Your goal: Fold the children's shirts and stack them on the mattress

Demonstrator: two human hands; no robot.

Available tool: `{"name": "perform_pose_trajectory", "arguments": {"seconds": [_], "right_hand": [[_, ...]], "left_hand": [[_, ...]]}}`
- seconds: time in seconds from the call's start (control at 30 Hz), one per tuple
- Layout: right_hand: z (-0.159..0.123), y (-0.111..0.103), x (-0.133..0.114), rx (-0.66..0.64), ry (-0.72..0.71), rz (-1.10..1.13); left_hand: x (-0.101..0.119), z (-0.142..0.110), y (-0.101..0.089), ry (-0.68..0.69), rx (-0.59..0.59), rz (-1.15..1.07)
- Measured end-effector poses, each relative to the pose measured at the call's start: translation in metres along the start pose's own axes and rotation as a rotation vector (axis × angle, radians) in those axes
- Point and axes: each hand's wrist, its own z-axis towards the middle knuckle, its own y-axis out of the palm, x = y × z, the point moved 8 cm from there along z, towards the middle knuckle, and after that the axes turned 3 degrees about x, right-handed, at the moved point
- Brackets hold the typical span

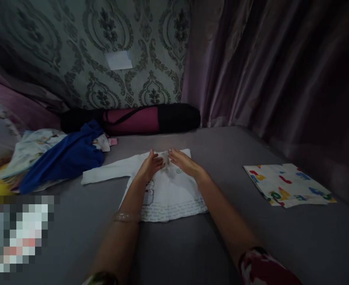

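Note:
A small white long-sleeved shirt [174,194] lies spread on the grey bed surface, with printed text along its hem and a drawn figure on its front. One sleeve [109,172] stretches out to the left; the other sleeve does not show. My left hand [153,165] is at the left of the neckline, fingers apart and pointing inward. Across a narrow gap, my right hand [184,161] lies over the upper right of the shirt with its fingers stretched out. Both hands seem to touch the fabric. My forearms cover parts of its sides.
At the left is a heap with a blue cloth [70,154] and a patterned white cloth [35,148]. A folded garment with colourful prints [290,184] lies at the right. Along the patterned wall rests a long black and maroon bag [133,120]. Purple curtains [236,67] hang at the right.

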Motion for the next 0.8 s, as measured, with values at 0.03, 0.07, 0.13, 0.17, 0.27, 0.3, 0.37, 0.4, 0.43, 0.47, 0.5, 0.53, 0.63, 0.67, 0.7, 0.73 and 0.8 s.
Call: {"name": "perform_pose_trajectory", "arguments": {"seconds": [0.03, 0.07, 0.13, 0.17, 0.27, 0.3, 0.37, 0.4, 0.43, 0.47, 0.5, 0.53, 0.63, 0.67, 0.7, 0.73, 0.8], "right_hand": [[-0.002, 0.006, 0.001, -0.055, 0.009, -0.014], [-0.004, 0.007, 0.002, -0.071, 0.029, -0.021], [-0.005, -0.003, -0.002, -0.023, 0.076, 0.000], [-0.005, -0.012, -0.006, 0.028, 0.094, 0.028], [-0.005, -0.046, -0.023, 0.205, 0.091, 0.125], [-0.006, -0.058, -0.028, 0.261, 0.079, 0.152], [-0.008, -0.078, -0.033, 0.349, 0.058, 0.182], [-0.008, -0.087, -0.033, 0.385, 0.053, 0.184], [-0.009, -0.095, -0.033, 0.415, 0.049, 0.176], [-0.008, -0.101, -0.031, 0.439, 0.048, 0.161], [-0.008, -0.105, -0.029, 0.460, 0.048, 0.139], [-0.007, -0.108, -0.026, 0.479, 0.048, 0.109], [-0.004, -0.111, -0.020, 0.541, 0.025, -0.103], [-0.003, -0.110, -0.020, 0.554, 0.004, -0.232], [-0.002, -0.105, -0.020, 0.552, -0.024, -0.383], [-0.001, -0.099, -0.020, 0.531, -0.055, -0.538], [0.001, -0.079, -0.017, 0.427, -0.120, -0.811]], "left_hand": [[0.000, 0.000, 0.002, 0.002, -0.026, -0.001], [0.001, 0.001, 0.004, 0.009, -0.043, 0.000], [0.000, 0.003, 0.002, 0.031, -0.032, 0.022], [-0.001, 0.004, -0.001, 0.044, 0.002, 0.045], [-0.003, 0.007, -0.012, 0.094, 0.109, 0.121], [-0.004, 0.008, -0.015, 0.110, 0.133, 0.131], [-0.004, 0.008, -0.018, 0.138, 0.169, 0.132], [-0.003, 0.007, -0.019, 0.151, 0.182, 0.128], [-0.001, 0.007, -0.020, 0.164, 0.195, 0.127], [0.000, 0.006, -0.020, 0.176, 0.203, 0.126], [0.002, 0.005, -0.020, 0.190, 0.198, 0.125], [0.005, 0.004, -0.019, 0.207, 0.186, 0.121], [0.012, 0.002, -0.017, 0.258, 0.156, 0.108], [0.014, 0.001, -0.017, 0.270, 0.153, 0.109], [0.015, 0.001, -0.018, 0.277, 0.157, 0.116], [0.016, 0.001, -0.020, 0.280, 0.161, 0.127], [0.017, 0.001, -0.022, 0.287, 0.156, 0.153]]}}
